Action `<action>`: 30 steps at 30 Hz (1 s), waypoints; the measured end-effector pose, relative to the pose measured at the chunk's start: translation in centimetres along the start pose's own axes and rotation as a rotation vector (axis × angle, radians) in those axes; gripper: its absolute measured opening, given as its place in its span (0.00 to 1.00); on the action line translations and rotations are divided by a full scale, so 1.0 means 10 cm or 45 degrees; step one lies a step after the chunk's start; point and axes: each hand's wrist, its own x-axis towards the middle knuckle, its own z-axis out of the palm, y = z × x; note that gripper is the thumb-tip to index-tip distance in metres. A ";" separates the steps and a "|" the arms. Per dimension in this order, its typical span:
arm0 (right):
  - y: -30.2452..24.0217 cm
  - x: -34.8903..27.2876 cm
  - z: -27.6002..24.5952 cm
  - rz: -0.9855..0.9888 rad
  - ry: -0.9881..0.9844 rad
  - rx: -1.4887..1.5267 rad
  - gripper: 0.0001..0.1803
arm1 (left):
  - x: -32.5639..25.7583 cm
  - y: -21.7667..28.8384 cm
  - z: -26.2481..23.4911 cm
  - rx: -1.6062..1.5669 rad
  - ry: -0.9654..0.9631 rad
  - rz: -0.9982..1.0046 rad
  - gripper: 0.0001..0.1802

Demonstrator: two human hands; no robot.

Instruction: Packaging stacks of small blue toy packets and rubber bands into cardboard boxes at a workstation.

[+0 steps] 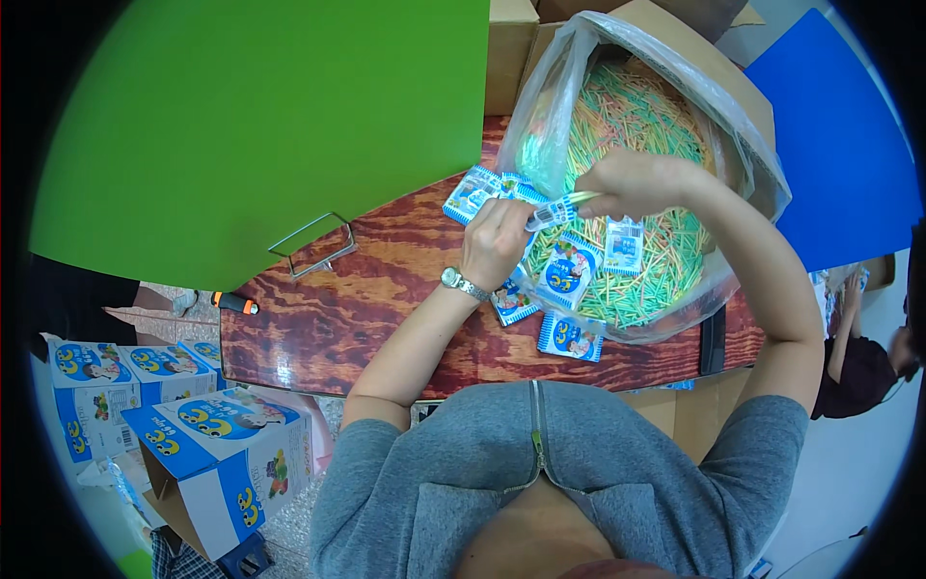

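My left hand, with a watch on its wrist, pinches a small blue-and-white packet at its left end. The fingers of my right hand are closed on a few thin pale sticks that meet the packet's right end; whether they are inside it I cannot tell. Below my right hand, a clear plastic bag holds a great heap of thin pastel sticks in green, yellow and pink. Several more packets lie on the heap and around its left edge.
The bag opens out of a cardboard box onto a red wood-grain table. A bent wire stand and an orange-handled tool lie to the left. Printed cartons stand lower left. Another person is at the far right.
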 end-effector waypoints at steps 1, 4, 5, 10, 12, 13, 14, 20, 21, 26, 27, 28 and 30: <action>-0.02 -0.02 -0.07 0.072 -0.080 0.079 0.13 | -0.01 0.01 -0.01 0.001 -0.004 -0.004 0.14; 0.00 -0.01 -0.11 0.119 -0.112 0.075 0.13 | 0.00 0.02 -0.01 -0.035 -0.007 -0.026 0.14; 0.05 0.01 -0.07 0.120 -0.112 0.076 0.13 | -0.01 0.02 -0.01 -0.039 -0.026 -0.034 0.14; -0.04 0.05 0.10 -0.018 0.142 -0.615 0.17 | -0.03 0.03 -0.01 -0.058 -0.081 -0.142 0.15; -0.12 0.06 0.07 0.003 0.092 -0.577 0.18 | 0.00 0.06 0.01 -0.082 -0.090 -0.124 0.16; -0.14 0.06 0.06 0.018 0.043 -0.540 0.21 | 0.00 0.06 0.03 -0.086 -0.093 -0.122 0.16; -0.16 0.04 0.05 0.020 0.044 -0.540 0.21 | -0.01 0.06 0.05 -0.083 -0.087 -0.091 0.16; -0.11 -0.12 -0.01 -0.241 0.381 -0.222 0.32 | -0.08 0.02 0.16 -0.198 -0.102 -0.217 0.16; -0.06 -0.15 -0.04 -0.222 0.457 -0.119 0.30 | -0.09 0.01 0.17 -0.259 -0.121 -0.285 0.15; 1.11 -0.13 0.17 0.076 0.987 -0.002 0.17 | -0.15 -0.01 0.19 -0.509 -0.200 -0.566 0.15; 1.29 -0.08 0.30 0.087 0.987 0.003 0.17 | -0.15 -0.02 0.19 -0.559 -0.240 -0.590 0.15; 1.45 -0.05 0.44 0.180 0.879 -0.051 0.14 | -0.16 -0.03 0.21 -0.615 -0.282 -0.611 0.14; 1.61 0.07 0.71 0.267 0.766 -0.097 0.11 | -0.20 -0.07 0.25 -0.627 -0.292 -0.576 0.14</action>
